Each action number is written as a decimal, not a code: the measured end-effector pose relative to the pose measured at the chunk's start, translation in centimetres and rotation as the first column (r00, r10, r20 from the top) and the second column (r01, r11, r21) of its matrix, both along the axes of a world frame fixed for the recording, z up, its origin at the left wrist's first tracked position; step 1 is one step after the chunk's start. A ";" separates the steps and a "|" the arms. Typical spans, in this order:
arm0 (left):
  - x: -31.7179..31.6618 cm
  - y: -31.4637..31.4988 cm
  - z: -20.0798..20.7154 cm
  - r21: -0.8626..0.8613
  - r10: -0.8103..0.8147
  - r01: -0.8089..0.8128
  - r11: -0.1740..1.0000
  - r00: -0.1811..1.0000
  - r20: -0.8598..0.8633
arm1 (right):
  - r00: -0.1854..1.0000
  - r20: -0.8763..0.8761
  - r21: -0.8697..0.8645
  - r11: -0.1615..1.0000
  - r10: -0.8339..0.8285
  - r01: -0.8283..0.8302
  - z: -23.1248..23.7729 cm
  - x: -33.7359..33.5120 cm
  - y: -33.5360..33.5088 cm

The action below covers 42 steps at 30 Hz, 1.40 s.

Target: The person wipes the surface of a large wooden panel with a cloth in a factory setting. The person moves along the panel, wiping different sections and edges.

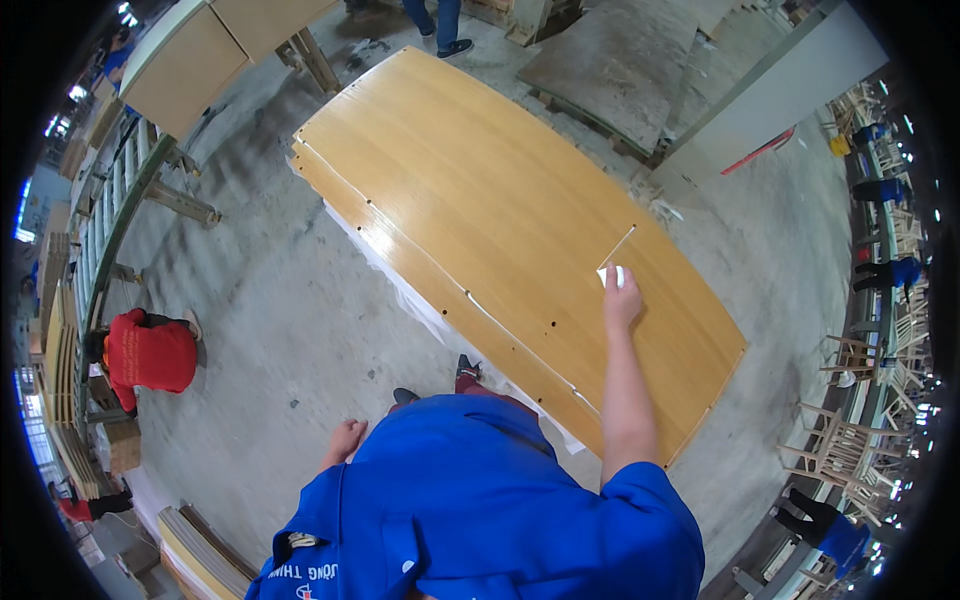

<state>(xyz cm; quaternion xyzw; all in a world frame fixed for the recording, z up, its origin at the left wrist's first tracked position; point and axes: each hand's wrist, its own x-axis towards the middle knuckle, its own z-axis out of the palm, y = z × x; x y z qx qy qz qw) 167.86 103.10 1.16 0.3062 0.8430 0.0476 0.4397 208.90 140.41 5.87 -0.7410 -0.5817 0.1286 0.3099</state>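
Observation:
A large light-brown wooden panel point(480, 190) with a curved outline lies in front of me, with several small dark holes in it. A long white line runs along its near side, and a shorter one crosses its right part. My right hand point(622, 300) is over the panel, closed on a small white bottle point(607, 274), mostly hidden by the fingers. The bottle's tip is at the lower end of the short white line, which looks like glue. My left hand point(348, 438) hangs low at my left side, away from the panel, fingers curled with nothing visible in them.
White sheeting point(400, 290) shows under the panel's near edge. A person in red point(150, 350) crouches on the left beside a roller conveyor point(118, 205). Another person's legs point(440, 25) stand beyond the panel. Wooden chairs point(845, 450) line the right; a board point(620, 70) lies low at the back.

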 end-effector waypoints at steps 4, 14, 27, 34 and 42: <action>-0.2 1.0 -0.5 -0.023 -0.059 0.060 0.998 0.998 0.039 | 0.995 -0.088 -0.014 0.998 0.056 -0.058 -0.2 -0.8 -3.1; -0.8 1.6 -1.2 0.005 -0.074 0.074 0.997 0.996 0.050 | 0.967 -0.103 0.005 0.972 0.234 -0.235 -1.3 -2.4 -9.2; -1.2 1.7 -1.0 0.003 -0.072 0.071 0.997 0.997 0.038 | 0.963 -0.071 0.032 0.965 0.262 -0.260 -0.8 -2.9 -9.6; -1.0 1.6 -0.9 0.004 -0.046 0.046 0.999 0.998 0.046 | 0.952 -0.126 -0.041 0.957 0.279 -0.286 -0.8 -2.2 -10.2; -1.5 1.4 -0.6 -0.016 -0.075 0.076 0.997 0.995 0.071 | 0.911 0.087 -0.279 0.887 0.404 -0.367 -0.2 -2.7 -12.3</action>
